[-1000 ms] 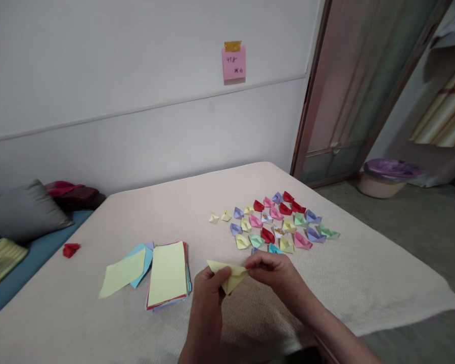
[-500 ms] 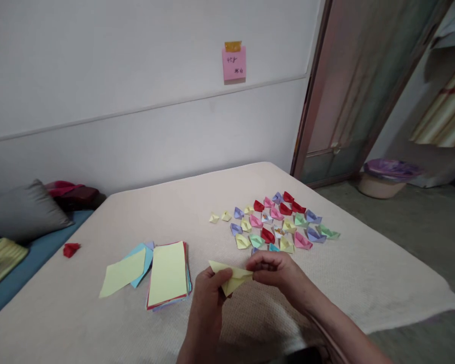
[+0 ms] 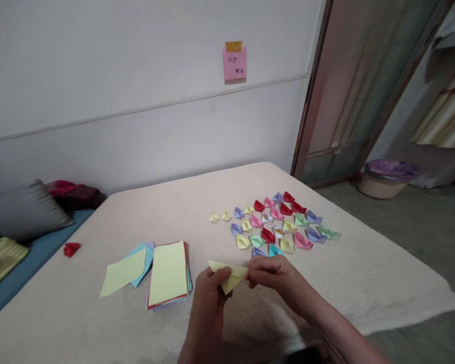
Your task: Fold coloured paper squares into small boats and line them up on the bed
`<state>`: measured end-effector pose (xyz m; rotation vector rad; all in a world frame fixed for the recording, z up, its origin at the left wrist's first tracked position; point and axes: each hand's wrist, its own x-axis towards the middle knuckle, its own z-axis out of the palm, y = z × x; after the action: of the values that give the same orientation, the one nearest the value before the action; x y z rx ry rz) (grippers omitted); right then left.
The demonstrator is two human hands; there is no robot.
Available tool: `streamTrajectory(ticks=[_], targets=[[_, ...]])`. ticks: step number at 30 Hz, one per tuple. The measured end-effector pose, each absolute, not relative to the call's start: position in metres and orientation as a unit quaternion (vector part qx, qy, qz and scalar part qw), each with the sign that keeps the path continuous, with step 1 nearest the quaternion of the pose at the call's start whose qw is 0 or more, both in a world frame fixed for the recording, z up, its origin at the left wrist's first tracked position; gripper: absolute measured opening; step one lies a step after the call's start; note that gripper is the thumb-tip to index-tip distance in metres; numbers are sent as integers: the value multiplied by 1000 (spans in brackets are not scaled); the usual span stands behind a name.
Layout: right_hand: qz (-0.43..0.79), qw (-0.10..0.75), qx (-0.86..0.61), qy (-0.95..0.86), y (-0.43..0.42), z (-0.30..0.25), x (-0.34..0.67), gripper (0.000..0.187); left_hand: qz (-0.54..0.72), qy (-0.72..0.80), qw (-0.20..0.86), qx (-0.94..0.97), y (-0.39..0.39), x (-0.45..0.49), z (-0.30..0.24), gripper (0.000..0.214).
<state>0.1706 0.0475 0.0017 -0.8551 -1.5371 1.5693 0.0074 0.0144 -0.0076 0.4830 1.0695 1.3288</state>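
A folded piece of yellow paper (image 3: 235, 281), triangular in outline, is held in the air above the bed-like surface. My left hand (image 3: 211, 290) grips its left part, thumb on top and fingers underneath. At its right corner, my right hand (image 3: 272, 273) pinches the paper between thumb and fingers. Just beyond my right hand lie rows of small folded paper boats (image 3: 267, 235) in red, pink, purple, green, yellow and blue. To the left of my hands is a stack of coloured paper (image 3: 168, 275) with a yellow sheet on top.
A loose yellow sheet (image 3: 124, 273) overlaps a blue sheet (image 3: 146, 263). Farther left sit a crumpled-looking red paper piece (image 3: 72, 248) and a grey cushion (image 3: 26, 212). A pink note (image 3: 234, 64) is taped to the wall. On the floor at right stands a lined bin (image 3: 381, 184).
My right hand's fingers have closed more tightly at the paper's right corner and shifted slightly down. A blue boat beyond that hand shows more now. My left hand is nearly still.
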Motion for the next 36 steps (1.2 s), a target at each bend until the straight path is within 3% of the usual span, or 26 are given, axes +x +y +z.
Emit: streamTrajectory(ticks=[11, 23, 36], targets=[[650, 400, -337, -551, 50, -10, 162, 15, 530, 545, 483, 434, 12, 7, -2, 14], [647, 404, -330, -556, 49, -9, 167, 6, 556, 473, 640, 239, 16, 9, -15, 7], [635, 403, -329, -571, 48, -13, 166, 12, 540, 467, 666, 216, 15, 8, -17, 6]])
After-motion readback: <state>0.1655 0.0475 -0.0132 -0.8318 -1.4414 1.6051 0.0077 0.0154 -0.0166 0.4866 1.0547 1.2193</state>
